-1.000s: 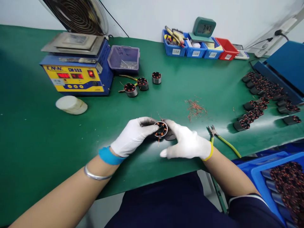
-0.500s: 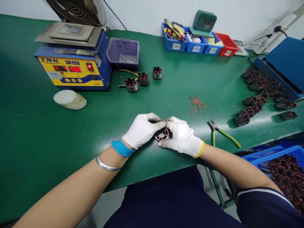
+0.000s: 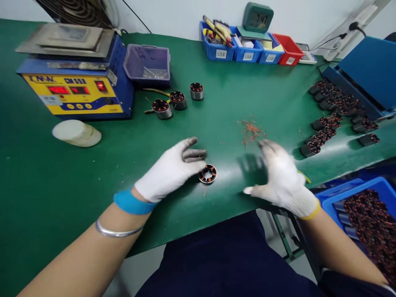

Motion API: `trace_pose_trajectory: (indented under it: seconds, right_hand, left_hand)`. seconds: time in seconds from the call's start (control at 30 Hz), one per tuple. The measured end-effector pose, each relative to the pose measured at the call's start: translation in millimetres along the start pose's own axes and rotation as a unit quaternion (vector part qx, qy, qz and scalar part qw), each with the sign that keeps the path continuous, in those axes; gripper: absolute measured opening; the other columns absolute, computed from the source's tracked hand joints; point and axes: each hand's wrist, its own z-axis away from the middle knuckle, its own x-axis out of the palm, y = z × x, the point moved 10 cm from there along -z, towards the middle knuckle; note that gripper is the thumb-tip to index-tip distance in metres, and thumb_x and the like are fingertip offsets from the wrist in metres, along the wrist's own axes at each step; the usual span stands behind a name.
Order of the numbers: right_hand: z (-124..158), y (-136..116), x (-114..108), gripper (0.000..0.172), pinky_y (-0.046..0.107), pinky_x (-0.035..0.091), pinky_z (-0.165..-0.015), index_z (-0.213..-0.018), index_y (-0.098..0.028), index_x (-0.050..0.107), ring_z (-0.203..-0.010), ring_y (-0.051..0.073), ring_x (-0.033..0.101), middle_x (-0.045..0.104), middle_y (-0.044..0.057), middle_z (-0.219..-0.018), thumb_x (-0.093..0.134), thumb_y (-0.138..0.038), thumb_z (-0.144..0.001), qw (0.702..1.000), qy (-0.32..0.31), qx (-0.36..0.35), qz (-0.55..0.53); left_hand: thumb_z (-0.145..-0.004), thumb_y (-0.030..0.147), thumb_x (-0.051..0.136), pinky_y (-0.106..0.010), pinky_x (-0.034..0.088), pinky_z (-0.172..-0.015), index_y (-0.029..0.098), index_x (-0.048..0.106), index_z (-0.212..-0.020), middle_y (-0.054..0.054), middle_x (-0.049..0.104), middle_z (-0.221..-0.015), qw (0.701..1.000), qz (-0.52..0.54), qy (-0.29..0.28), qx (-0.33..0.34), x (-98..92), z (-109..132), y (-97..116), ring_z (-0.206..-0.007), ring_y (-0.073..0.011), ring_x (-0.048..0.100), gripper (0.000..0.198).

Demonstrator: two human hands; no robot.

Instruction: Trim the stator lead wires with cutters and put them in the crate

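Note:
A round motor stator (image 3: 207, 174) with copper windings stands on the green table, a thin copper wire sticking out toward the front edge. Beside it on the left is my left hand (image 3: 176, 167), in a white glove with darkened fingertips, fingers apart; its thumb tip is at the stator's rim, and whether it touches I cannot tell. My right hand (image 3: 278, 175), gloved and slightly blurred, is spread over the table farther right, holding nothing. Under and behind it the cutting pliers are mostly hidden; one green handle (image 3: 305, 176) shows past the wrist.
Clipped copper wire bits (image 3: 252, 131) lie mid-table. Several stators (image 3: 321, 136) stand at right, near a blue crate (image 3: 332, 202) filled with more. At back left are a blue-yellow CM550 machine (image 3: 80, 95), a purple bin (image 3: 148, 62) and three stators (image 3: 177, 100). Small bins (image 3: 221, 53) line the wall.
My right hand has let go of the stator and moved right, over the pliers. My left hand has opened and drawn slightly left. The stator now stands on the table; the view has shifted a little.

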Motion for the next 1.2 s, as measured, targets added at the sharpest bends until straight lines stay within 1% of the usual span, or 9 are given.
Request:
trace_pose_trajectory:
  seconds: [0.13, 0.3, 0.43, 0.53, 0.63, 0.7, 0.87, 1.07, 1.2]
  right_hand:
    - [55.1, 79.5, 5.2, 0.116, 0.063, 0.035, -0.101, -0.145, -0.005, 0.027, -0.13, 0.048, 0.036, 0.037, 0.031, -0.141, 0.065, -0.073, -0.059, 0.985, -0.023, 0.108, 0.136]
    - [71.9, 94.3, 19.3, 0.105, 0.057, 0.037, -0.103, -0.142, -0.002, 0.031, -0.13, 0.044, 0.037, 0.04, 0.03, -0.139, 0.061, -0.069, -0.067, 0.983, -0.06, 0.078, 0.156]
    - [50.6, 64.3, 0.9, 0.108, 0.062, 0.035, -0.099, -0.141, -0.003, 0.033, -0.128, 0.047, 0.037, 0.038, 0.031, -0.14, 0.059, -0.075, -0.065, 0.988, 0.012, 0.054, 0.144]
    - [31.1, 0.7, -8.5, 0.096, 0.054, 0.039, -0.1, -0.141, -0.008, 0.034, -0.123, 0.039, 0.044, 0.048, 0.025, -0.132, 0.059, -0.07, -0.072, 0.995, 0.07, -0.059, 0.047]
    - [15.8, -76.2, 9.4, 0.063, 0.039, 0.046, -0.084, -0.14, -0.012, 0.037, -0.097, 0.025, 0.057, 0.062, 0.013, -0.107, 0.051, -0.049, -0.09, 0.975, 0.013, -0.219, -0.027]
    - [3.4, -103.2, 25.8, 0.05, 0.037, 0.042, -0.071, -0.135, -0.015, 0.045, -0.083, 0.023, 0.056, 0.063, 0.009, -0.095, 0.048, -0.041, -0.092, 0.97, -0.027, -0.241, 0.004]
    - [-14.8, -119.5, 36.8, 0.034, 0.036, 0.032, -0.063, -0.119, -0.019, 0.058, -0.076, 0.021, 0.054, 0.061, 0.006, -0.087, 0.047, -0.036, -0.092, 0.972, -0.027, -0.228, 0.047]
    - [-13.6, -118.3, 35.3, 0.034, 0.035, 0.033, -0.062, -0.119, -0.02, 0.059, -0.075, 0.021, 0.055, 0.062, 0.006, -0.087, 0.052, -0.036, -0.09, 0.975, -0.023, -0.219, 0.023]
    - [-7.1, -104.3, 28.6, 0.043, 0.035, 0.042, -0.067, -0.122, -0.016, 0.059, -0.08, 0.022, 0.058, 0.065, 0.007, -0.092, 0.056, -0.041, -0.087, 0.98, 0.001, -0.182, -0.079]
  left_hand:
    - [-0.067, 0.023, 0.074, -0.049, 0.051, -0.096, 0.012, 0.028, -0.149, -0.02, 0.067, -0.121, 0.998, -0.022, -0.054, -0.012, 20.4, 7.2, -4.3, -0.117, -0.0328, 0.061, 0.094]
    - [-0.073, 0.029, 0.071, -0.051, 0.044, -0.104, 0.004, 0.027, -0.148, -0.022, 0.067, -0.12, 0.998, -0.013, -0.059, 0.004, 18.3, 0.3, -4.6, -0.119, -0.0328, 0.06, 0.09]
    - [-0.074, 0.031, 0.073, -0.045, 0.047, -0.102, 0.012, 0.016, -0.153, -0.021, 0.061, -0.131, 0.998, 0.009, -0.067, -0.002, 12.8, -1.8, -4.0, -0.121, -0.0303, 0.059, 0.099]
    - [-0.071, 0.032, 0.076, -0.043, 0.05, -0.096, 0.016, 0.015, -0.154, -0.017, 0.064, -0.127, 0.994, -0.053, -0.09, -0.023, 7.0, -1.7, -4.7, -0.117, -0.0305, 0.061, 0.104]
    - [-0.07, 0.035, 0.076, -0.042, 0.053, -0.085, 0.014, 0.026, -0.151, -0.012, 0.074, -0.103, 0.985, -0.162, -0.066, -0.005, -4.0, -0.1, 2.3, -0.098, -0.0304, 0.068, 0.098]
    - [-0.07, 0.036, 0.076, -0.039, 0.053, -0.076, 0.013, 0.032, -0.149, -0.008, 0.075, -0.087, 0.98, -0.195, -0.032, 0.023, -8.3, 1.6, 10.1, -0.084, -0.0276, 0.069, 0.093]
    - [-0.066, 0.027, 0.078, -0.03, 0.051, -0.067, 0.01, 0.049, -0.137, -0.002, 0.071, -0.072, 0.99, -0.129, 0.035, 0.052, -3.9, -2.9, 12.0, -0.068, -0.0181, 0.065, 0.079]
    - [-0.065, 0.022, 0.079, -0.028, 0.056, -0.07, 0.012, 0.052, -0.123, -0.004, 0.072, -0.082, 0.969, 0.138, 0.176, 0.108, -23.7, -17.7, 6.1, -0.069, -0.0136, 0.066, 0.065]
    - [-0.068, 0.028, 0.079, -0.035, 0.056, -0.085, 0.011, 0.044, -0.135, -0.014, 0.071, -0.107, 0.99, 0.093, 0.077, 0.071, -18.2, -17.5, 9.6, -0.093, -0.0214, 0.07, 0.077]
